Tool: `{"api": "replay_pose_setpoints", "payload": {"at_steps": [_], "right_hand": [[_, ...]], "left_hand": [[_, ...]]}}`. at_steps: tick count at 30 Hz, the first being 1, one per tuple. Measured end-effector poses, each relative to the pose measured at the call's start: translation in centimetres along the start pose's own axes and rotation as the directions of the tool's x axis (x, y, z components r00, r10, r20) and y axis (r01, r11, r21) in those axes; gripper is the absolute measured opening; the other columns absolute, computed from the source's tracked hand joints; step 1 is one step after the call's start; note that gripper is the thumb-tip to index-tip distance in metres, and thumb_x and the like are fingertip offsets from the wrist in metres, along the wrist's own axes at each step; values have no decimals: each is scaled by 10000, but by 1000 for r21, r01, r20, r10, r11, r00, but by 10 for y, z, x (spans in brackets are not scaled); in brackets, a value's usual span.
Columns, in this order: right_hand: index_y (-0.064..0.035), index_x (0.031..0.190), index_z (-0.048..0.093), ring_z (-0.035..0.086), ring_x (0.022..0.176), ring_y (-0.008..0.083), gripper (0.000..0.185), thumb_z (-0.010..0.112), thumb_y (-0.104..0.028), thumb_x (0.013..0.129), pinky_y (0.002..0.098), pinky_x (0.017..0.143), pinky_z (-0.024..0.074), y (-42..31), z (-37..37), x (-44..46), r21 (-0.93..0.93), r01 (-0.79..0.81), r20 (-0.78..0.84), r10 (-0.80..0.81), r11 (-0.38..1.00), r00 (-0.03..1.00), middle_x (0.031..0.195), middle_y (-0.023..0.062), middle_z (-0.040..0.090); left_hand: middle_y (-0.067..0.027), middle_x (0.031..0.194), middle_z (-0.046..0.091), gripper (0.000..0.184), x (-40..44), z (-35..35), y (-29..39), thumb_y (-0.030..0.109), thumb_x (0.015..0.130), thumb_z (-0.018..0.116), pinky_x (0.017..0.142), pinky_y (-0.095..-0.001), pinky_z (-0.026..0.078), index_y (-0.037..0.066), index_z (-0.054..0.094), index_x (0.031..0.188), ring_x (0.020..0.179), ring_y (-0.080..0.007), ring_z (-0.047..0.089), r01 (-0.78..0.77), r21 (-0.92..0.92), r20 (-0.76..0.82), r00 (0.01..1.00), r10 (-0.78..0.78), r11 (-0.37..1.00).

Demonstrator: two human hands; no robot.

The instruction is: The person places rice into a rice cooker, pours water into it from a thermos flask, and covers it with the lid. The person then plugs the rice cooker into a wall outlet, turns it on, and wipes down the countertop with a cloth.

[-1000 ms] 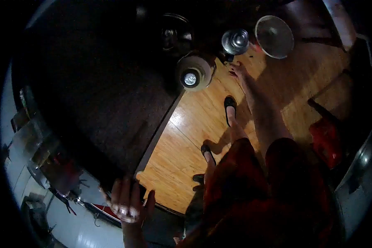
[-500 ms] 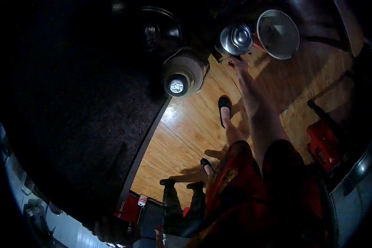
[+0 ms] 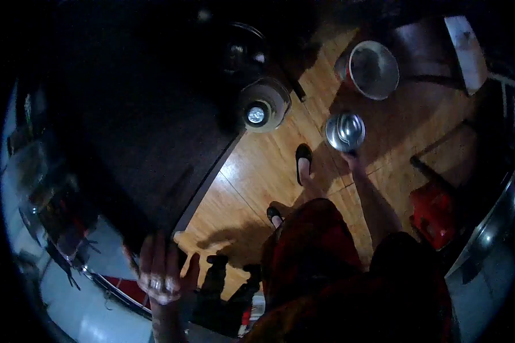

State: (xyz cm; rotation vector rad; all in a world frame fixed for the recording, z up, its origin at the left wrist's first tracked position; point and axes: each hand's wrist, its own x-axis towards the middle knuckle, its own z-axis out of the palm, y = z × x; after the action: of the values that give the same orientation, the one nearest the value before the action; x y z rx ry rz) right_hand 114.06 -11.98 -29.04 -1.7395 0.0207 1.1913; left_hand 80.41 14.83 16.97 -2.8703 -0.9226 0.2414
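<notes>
My right hand [image 3: 351,158] grips a round, shiny metal vessel [image 3: 345,132] at its lower edge, over the wooden floor. A ring shape shows on top of the vessel; its exact kind is hard to tell in this light. Beyond it stands a bucket [image 3: 373,70], pale inside and reddish outside, apart from the vessel. At the lower left, my left hand [image 3: 163,274] has its fingers stretched and thumb apart, with nothing visible in it. That hand is near the front corner of the dark counter [image 3: 154,171]; whether they touch is unclear.
A tan rounded container with a bright silvery top [image 3: 256,115] stands by the counter's far corner, beside a dark glossy round object [image 3: 243,54]. At right is a red plastic object [image 3: 433,214]. Another person's dark-trousered legs [image 3: 212,297] show at the bottom. Much of the surroundings is dark.
My right hand has brought the metal vessel away from the bucket, nearer my body. My left hand, formerly dim at the bottom edge, now shows clearly with fingers spread. The view has shifted.
</notes>
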Motion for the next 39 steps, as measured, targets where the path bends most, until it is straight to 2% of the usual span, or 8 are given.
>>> {"api": "replay_pose_setpoints", "payload": {"at_steps": [14, 20, 26, 28, 29, 32, 36, 39], "right_hand": [[-17, 969, 595, 578, 675, 139, 301, 681, -213, 758, 281, 553, 468, -135, 34, -155, -585, 341, 548, 49, 736, 835, 788, 55, 609], [3, 983, 591, 603, 708, 162, 319, 686, -188, 746, 286, 554, 487, -192, 90, -260, -571, 655, 788, 104, 495, 607, 828, 83, 621], [25, 1009, 581, 628, 753, 185, 347, 687, -169, 741, 286, 570, 510, -222, 154, -405, -492, 821, 870, 208, 291, 448, 880, 114, 630], [35, 1034, 567, 637, 789, 193, 372, 682, -174, 749, 279, 598, 525, -226, 192, -463, -687, 523, 721, 384, 505, 577, 915, 129, 628], [33, 1076, 541, 640, 774, 199, 389, 668, -150, 757, 275, 598, 527, -229, 210, -483, -687, 536, 724, 395, 491, 566, 920, 128, 627], [33, 1060, 529, 642, 736, 169, 396, 667, -194, 766, 270, 603, 524, -250, 265, -543, -728, 646, 673, 419, 231, 609, 874, 98, 644], [-21, 1165, 474, 617, 853, 203, 541, 704, -193, 707, 330, 746, 504, -292, 334, -609, -481, 869, 798, 466, 112, 382, 958, 106, 635], [-22, 1162, 492, 505, 1076, 229, 541, 720, -185, 700, 343, 924, 404, -321, 384, -641, 6, 987, 907, 414, 163, -73, 1138, 131, 554]], "left_hand": [[-201, 1422, 197, 685, -27, -2, 18, 187, 733, 636, 1069, -507, 168, 41, 300, 1311, 1339, -331, 169, -142, -357, -312, 950, 25, 923], [-232, 1424, 148, 1134, -174, 73, 143, 414, 603, 780, 1056, -456, 230, 30, 70, 1398, 1308, -399, 174, 254, -884, 87, 914, -396, 392], [-193, 1414, 199, 1193, -264, 39, 131, 409, 537, 829, 1059, -418, 229, 70, 81, 1402, 1299, -370, 221, 2, -989, -72, 871, -487, 150], [-254, 1392, 204, 1177, -292, 27, 116, 399, 527, 832, 1039, -450, 247, -3, 124, 1377, 1292, -396, 225, -103, -982, -183, 745, -642, 160], [-256, 1401, 188, 1167, -311, 24, 109, 431, 528, 824, 1049, -445, 236, -8, 147, 1372, 1301, -397, 210, 50, -918, -278, 627, -728, 394], [-236, 1401, 209, 1180, -345, -5, 90, 388, 514, 845, 1052, -429, 250, -10, 139, 1371, 1296, -370, 248, -199, -957, -280, 437, -855, 212], [-218, 1345, 314, 1142, -384, -62, 50, 325, 511, 855, 995, -409, 342, -18, 167, 1357, 1220, -352, 377, -128, -890, -455, 167, -875, 438], [-231, 1292, 369, 1092, -402, -93, 10, 308, 504, 857, 960, -399, 378, -36, 223, 1324, 1170, -349, 432, -105, -856, -514, 63, -855, 507]]}}
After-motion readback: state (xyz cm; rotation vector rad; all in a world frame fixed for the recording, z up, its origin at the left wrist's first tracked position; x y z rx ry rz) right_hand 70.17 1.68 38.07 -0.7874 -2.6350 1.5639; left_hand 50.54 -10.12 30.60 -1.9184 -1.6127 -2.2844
